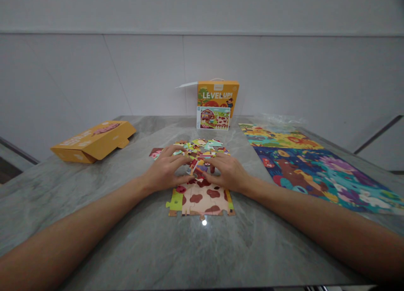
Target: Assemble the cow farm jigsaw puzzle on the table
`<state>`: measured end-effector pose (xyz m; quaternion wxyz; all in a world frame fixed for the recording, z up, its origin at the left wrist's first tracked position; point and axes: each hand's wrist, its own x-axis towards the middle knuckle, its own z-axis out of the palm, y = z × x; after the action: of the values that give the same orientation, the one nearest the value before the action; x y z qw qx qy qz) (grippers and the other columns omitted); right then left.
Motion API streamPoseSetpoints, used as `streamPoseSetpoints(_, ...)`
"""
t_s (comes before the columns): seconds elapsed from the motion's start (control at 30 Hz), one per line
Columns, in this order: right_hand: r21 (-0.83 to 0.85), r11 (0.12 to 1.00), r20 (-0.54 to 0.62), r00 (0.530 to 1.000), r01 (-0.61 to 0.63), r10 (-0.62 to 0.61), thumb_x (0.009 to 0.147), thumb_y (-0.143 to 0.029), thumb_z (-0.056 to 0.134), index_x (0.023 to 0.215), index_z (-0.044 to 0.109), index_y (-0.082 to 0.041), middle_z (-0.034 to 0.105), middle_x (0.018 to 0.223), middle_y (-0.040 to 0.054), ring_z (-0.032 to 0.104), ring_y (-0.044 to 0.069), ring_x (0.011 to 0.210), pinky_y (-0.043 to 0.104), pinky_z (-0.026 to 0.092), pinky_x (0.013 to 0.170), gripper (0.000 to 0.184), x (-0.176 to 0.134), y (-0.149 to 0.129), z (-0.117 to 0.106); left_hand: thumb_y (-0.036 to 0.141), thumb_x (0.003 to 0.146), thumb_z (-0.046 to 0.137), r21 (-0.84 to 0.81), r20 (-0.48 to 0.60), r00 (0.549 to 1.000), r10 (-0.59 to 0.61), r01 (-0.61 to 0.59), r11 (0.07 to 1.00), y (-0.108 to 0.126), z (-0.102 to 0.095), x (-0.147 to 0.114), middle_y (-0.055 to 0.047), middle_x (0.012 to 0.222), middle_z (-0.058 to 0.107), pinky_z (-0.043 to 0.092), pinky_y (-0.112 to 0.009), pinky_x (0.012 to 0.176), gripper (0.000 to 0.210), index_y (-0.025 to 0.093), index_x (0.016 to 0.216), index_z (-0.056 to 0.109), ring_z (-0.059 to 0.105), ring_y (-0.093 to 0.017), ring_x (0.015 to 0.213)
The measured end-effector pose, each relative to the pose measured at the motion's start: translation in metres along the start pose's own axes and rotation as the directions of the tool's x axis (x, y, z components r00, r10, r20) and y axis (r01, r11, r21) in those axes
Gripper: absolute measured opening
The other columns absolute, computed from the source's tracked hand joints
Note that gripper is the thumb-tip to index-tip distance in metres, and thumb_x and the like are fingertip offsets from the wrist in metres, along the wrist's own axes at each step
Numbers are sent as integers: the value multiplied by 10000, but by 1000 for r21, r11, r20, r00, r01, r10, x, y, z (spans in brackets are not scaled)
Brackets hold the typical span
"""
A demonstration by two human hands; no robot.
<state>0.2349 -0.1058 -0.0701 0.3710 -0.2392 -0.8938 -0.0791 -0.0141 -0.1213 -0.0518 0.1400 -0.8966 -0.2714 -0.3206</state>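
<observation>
Although your left hand (166, 169) and right hand (232, 172) were curled half-open about pieces (199, 172) just beyond the joined cow (202, 199), I could not tell whether either grip pinched one. They looked light and stiff, tabs liable to crease; edges suited holding.

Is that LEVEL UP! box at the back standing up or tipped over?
Standing up: the LEVEL UP! box shows its lettering level, right way up, with the handle on top.

Left hand (164, 167) and right hand (231, 173), both bare with slender fingers (180, 160), join a bare left forearm (94, 213) and bare right forearm (307, 213) tapering to narrow wrists (147, 184).
</observation>
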Motion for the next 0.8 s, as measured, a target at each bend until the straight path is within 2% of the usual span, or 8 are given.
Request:
streamPoseSetpoints(0.17,-30,995,1,996,91,-91,947,-288,555,992,706,-150,704,755,64,619,179,701,304,524,660,210,-2,3,1,487,860,696,-3,59,998,-5,5,1000,-1,2,-2,-116,1109,707,480,-486,975,440,187,1178,648,566,-297,1152)
streamPoseSetpoints(0.43,-30,983,-65,981,180,-182,935,-235,565,974,696,-130,689,730,56,602,167,683,280,489,643,172,-1,2,1,521,810,728,0,75,997,-31,31,1000,2,-1,-1,-172,1146,641,496,-488,928,434,162,1044,662,566,-315,1139)
streamPoseSetpoints(0.63,-49,981,-69,979,188,-191,943,-246,557,962,691,-130,689,718,55,597,165,665,280,484,642,177,0,2,0,508,802,735,-10,80,996,-35,36,999,3,-2,0,-169,1139,630,492,-491,932,413,165,1015,650,567,-320,1137)
streamPoseSetpoints(0.8,-65,984,-39,985,168,-170,968,-276,550,1006,691,-135,721,797,81,630,177,722,300,511,691,202,-1,1,-1,501,797,743,-23,73,996,-46,47,999,3,-3,0,-176,1141,632,496,-486,924,417,163,1022,652,577,-323,1120)
